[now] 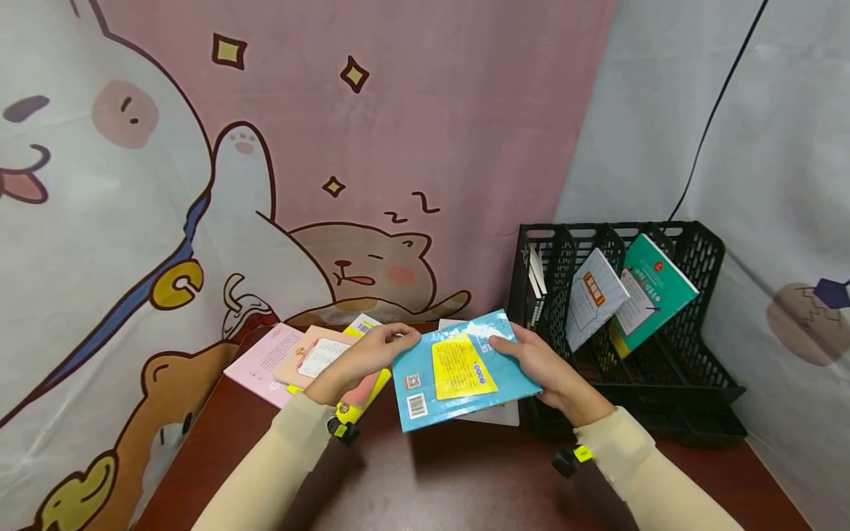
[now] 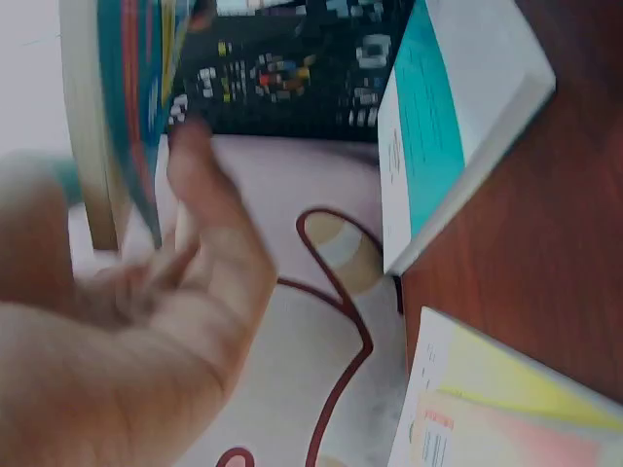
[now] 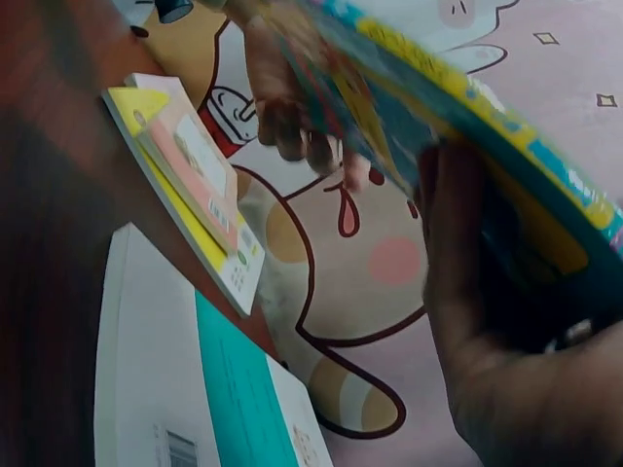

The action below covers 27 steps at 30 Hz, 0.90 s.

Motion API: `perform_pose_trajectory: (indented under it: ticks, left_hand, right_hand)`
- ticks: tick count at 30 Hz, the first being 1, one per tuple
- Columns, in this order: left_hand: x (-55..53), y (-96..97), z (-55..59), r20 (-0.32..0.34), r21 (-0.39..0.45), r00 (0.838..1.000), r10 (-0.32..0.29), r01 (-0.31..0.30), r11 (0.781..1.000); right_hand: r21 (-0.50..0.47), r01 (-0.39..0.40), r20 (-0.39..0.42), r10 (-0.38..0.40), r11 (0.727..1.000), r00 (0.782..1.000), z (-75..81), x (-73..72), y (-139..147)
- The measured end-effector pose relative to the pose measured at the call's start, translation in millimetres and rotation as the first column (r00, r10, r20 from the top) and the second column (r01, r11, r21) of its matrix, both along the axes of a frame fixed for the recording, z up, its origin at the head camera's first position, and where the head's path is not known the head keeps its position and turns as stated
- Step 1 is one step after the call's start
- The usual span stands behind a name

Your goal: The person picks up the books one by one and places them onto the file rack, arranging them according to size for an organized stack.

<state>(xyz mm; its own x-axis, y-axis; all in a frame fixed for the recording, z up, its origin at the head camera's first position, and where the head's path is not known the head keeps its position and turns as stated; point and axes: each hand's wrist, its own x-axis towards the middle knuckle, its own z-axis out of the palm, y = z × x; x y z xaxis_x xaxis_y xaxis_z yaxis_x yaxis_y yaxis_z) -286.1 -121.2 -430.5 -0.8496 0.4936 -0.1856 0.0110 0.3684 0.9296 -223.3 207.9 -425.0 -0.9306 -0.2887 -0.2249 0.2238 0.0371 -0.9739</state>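
Observation:
A light-blue book (image 1: pixel 412 354) with a yellow panel and a barcode on its cover is held above the table by both hands. My left hand (image 1: pixel 372 350) grips its upper left corner, thumb on top. At the right side my right hand (image 1: pixel 534 361) holds it, the thumb (image 1: pixel 506 346) lying across the cover and the other fingers hidden beneath. In the right wrist view the book's thick, colourful edge (image 3: pixel 526 136) shows blurred. Below it a white book with a teal band (image 2: pixel 428 126) lies on the table, mostly covered in the head view.
Left on the table (image 1: pixel 465 487) lie a pink book (image 1: pixel 255 365), a peach book (image 1: pixel 292 361) and a yellow-edged book (image 3: pixel 185 209), overlapping. A black file rack (image 1: pixel 664 394) stands at the right, with a pale book (image 1: pixel 591 317) and a green book (image 1: pixel 664 284) leaning inside. Printed curtain hangs behind.

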Motion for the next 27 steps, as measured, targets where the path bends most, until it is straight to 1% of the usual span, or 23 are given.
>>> perform_pose_trajectory:
  ticks: [1,2,3,5,7,9,13,18,20,23,27]
  left_hand:
    - [-1.0,-1.4,0.4,-0.009,-0.03,0.998,-0.061,0.06,0.998]
    - [-1.2,-1.8,1.4,-0.017,-0.06,0.992,-0.123,0.122,0.991]
    - [-1.1,-1.4,2.1,-0.02,-0.08,0.983,-0.182,0.18,0.98]
    - [1.3,1.2,3.2,-0.028,-0.112,0.963,-0.269,0.264,0.958]
    - [4.5,4.2,4.2,-0.031,-0.117,0.946,-0.322,0.317,0.941]
    - [7.1,6.1,4.6,-0.039,-0.111,0.939,-0.341,0.335,0.936]
    - [8.7,7.8,2.5,-0.077,-0.092,0.942,-0.327,0.32,0.943]
    - [9.3,7.0,0.2,-0.112,-0.058,0.949,-0.295,0.29,0.955]
    - [9.9,6.3,0.4,-0.123,-0.042,0.954,-0.273,0.27,0.962]
    - [11.2,5.3,1.1,-0.127,-0.004,0.965,-0.231,0.232,0.973]
    - [12.8,4.7,0.8,-0.125,0.051,0.98,-0.152,0.16,0.986]
  right_hand:
    - [0.006,-0.034,0.003,0.034,0.999,0.999,-0.2,-0.6,1]
    - [0.008,-0.061,0.008,0.061,0.998,0.998,-0.6,-1.3,1]
    - [0.01,-0.088,0.011,0.088,0.996,0.996,-0.7,-1.8,1]
    - [0.01,-0.136,0.014,0.136,0.991,0.991,-0.7,-3.0,2]
    - [0.012,-0.166,0.014,0.166,0.986,0.986,-0.5,-4.1,2]
    - [0.017,-0.176,0.019,0.176,0.984,0.984,-0.4,-5.3,2]
    - [0.047,-0.171,0.021,0.171,0.984,0.985,0.0,-6.8,2]
    - [0.062,-0.139,0.017,0.138,0.988,0.99,2.1,-7.0,5]
    - [0.059,-0.109,0.002,0.109,0.992,0.994,3.4,-6.6,7]
    - [0.055,-0.044,-0.026,0.046,0.997,0.999,5.2,-5.5,10]
    - [0.014,0.032,-0.052,-0.031,0.999,0.998,6.1,-2.9,11]
